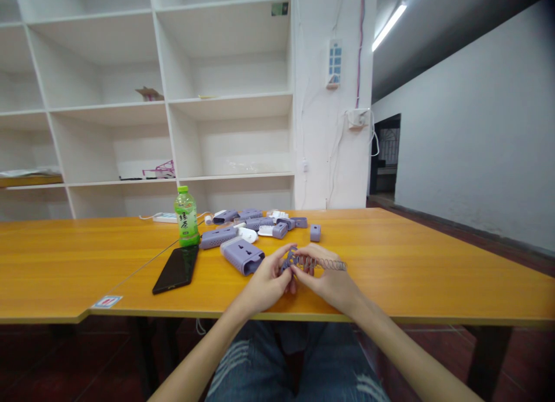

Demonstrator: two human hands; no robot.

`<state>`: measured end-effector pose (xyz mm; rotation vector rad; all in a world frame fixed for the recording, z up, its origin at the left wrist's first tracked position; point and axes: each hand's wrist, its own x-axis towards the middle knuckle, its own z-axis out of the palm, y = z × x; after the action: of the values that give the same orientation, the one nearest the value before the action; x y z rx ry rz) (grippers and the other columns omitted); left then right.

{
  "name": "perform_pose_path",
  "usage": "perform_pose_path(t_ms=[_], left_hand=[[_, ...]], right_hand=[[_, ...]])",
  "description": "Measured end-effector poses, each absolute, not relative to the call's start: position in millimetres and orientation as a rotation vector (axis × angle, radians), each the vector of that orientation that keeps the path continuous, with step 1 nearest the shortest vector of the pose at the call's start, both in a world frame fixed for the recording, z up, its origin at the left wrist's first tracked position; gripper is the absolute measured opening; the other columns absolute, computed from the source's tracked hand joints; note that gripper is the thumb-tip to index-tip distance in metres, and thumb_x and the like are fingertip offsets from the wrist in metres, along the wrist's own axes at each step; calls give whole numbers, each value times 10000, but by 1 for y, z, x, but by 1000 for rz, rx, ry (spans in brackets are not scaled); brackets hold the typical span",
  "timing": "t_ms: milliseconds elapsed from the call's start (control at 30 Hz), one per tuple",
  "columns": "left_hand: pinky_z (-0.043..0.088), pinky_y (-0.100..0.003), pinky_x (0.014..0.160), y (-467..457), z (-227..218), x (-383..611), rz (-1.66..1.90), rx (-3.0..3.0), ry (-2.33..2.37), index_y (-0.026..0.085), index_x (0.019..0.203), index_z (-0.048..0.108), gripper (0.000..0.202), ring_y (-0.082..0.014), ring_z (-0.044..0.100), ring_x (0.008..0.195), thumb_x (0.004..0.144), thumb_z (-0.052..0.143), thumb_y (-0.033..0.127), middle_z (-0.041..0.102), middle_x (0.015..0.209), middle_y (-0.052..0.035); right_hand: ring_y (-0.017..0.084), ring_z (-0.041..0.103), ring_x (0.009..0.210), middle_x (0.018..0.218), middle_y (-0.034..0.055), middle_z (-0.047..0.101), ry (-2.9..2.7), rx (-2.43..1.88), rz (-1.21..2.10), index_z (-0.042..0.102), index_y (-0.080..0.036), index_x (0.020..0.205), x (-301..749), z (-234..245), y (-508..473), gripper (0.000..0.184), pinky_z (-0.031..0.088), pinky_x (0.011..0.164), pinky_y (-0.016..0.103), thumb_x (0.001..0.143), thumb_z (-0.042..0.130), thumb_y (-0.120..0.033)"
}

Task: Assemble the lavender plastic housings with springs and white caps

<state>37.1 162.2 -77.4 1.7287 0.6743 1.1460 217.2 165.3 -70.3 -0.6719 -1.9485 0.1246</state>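
Note:
Near the table's front edge my left hand (pixel 269 279) pinches a small purple plastic part (pixel 288 258). My right hand (pixel 326 277) meets it there, its fingers closed on a metal coil spring (pixel 332 264) whose free end sticks out to the right over the hand. Spring and purple part are close together between the fingertips; whether they are joined is hidden. Just left of my left hand lies a purple housing (pixel 241 255) with dark slots on top and an open end facing me.
Behind my hands sits a cluster of purple housings (pixel 219 236) and white pieces (pixel 247 235). A lone purple block (pixel 315 233) lies to their right. Left stand a green tea bottle (pixel 187 220) and a black phone (pixel 177 269). A white power strip (pixel 165 217) lies behind on the wooden table (pixel 416 263).

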Motion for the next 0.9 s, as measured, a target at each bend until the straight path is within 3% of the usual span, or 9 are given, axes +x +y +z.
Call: perform_pose_path(t_ms=[433,633,900], left_hand=[[362,-186,433,163,-75,36,1151,1692,700,76,1405,495,604,-99,526,432,804,510,134,599,553,53],[293,-178,398,166,-74,35,1171,1600,730,68,1341,527,567,-74,462,417,795,564,215,600,610,41],[334,-164,472,159,-73,33,1119,1608,710,136,1245,610,412,-56,471,500,857,647,271,584,671,41]], right_hand=[[189,677,882,964,36,692,-1968,-585,110,654,-224,1059,216,-64,159,193,540,805,319,880,698,-167],[200,641,926,1013,54,637,-2054,-560,105,651,-225,1142,218,-64,158,257,529,823,330,894,679,-163],[247,545,1167,1213,83,533,-2088,-572,64,632,-240,1210,222,-67,158,359,467,1026,397,863,695,-171]])
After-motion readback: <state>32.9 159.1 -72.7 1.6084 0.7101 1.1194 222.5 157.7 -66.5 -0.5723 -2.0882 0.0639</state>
